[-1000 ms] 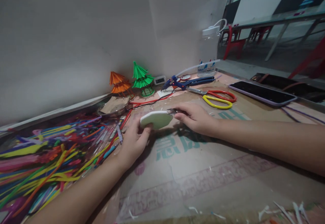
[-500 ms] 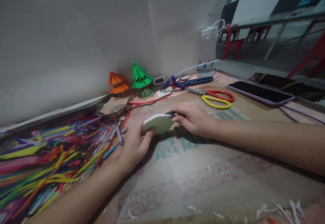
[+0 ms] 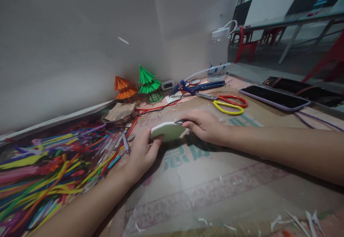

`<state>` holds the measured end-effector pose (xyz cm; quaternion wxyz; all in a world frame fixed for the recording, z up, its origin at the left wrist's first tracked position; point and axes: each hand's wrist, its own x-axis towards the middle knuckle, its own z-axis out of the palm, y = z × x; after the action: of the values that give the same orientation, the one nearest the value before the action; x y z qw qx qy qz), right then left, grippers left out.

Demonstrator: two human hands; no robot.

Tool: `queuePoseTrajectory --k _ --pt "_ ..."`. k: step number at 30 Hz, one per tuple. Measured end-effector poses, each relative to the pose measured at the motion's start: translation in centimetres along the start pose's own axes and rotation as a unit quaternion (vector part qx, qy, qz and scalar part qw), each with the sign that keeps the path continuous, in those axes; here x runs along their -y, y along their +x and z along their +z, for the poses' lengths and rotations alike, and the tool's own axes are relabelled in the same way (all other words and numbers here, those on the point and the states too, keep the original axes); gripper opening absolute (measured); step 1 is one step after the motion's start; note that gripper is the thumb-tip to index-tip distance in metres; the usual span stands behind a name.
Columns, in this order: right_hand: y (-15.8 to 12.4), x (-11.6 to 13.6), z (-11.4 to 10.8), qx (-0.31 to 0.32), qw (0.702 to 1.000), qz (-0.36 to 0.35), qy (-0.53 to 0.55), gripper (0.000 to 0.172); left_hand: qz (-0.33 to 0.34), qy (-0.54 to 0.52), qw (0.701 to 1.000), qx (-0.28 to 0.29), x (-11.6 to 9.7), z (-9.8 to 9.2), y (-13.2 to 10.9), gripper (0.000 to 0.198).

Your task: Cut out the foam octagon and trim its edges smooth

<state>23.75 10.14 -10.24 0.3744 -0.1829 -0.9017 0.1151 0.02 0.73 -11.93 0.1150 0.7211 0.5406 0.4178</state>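
Note:
My left hand (image 3: 145, 151) grips a round, pale green-and-white disc (image 3: 169, 131) by its left side, thumb across the face. The disc is tilted, with its white rim facing up. In my right hand (image 3: 202, 124), a small dark blade (image 3: 180, 121) is pinched between thumb and fingers and touches the disc's right upper edge. Most of the blade is hidden by the fingers. A thin white sliver (image 3: 123, 40) hangs in the air, up and to the left of the hands. Below both hands lies a printed cardboard sheet (image 3: 204, 190) under clear plastic.
Colourful pipe cleaners (image 3: 45, 169) heap up on the left. Behind the hands stand an orange tree (image 3: 125, 88) and a green tree (image 3: 149, 83). Scissors (image 3: 228, 105), a blue glue gun (image 3: 184, 87), a clear bottle (image 3: 218, 54) and a phone (image 3: 274, 97) are to the right.
A white sliver has appeared in the air at upper left. The blade in my right hand has shifted slightly along the disc's edge. My left hand keeps its hold.

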Motion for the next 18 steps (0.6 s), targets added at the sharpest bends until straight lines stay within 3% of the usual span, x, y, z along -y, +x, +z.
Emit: queuePoseTrajectory --k 6,18 --pt "0.2 0.1 0.1 -0.01 1.0 0.008 -0.013 0.029 -0.007 -0.002 1.0 -0.007 0.4 0.0 0.1 0.027" --pt "-0.1 1.2 -0.3 -0.013 0.998 -0.038 -0.049 0.03 0.055 0.125 0.991 0.007 -1.4 -0.2 -0.1 0.021"
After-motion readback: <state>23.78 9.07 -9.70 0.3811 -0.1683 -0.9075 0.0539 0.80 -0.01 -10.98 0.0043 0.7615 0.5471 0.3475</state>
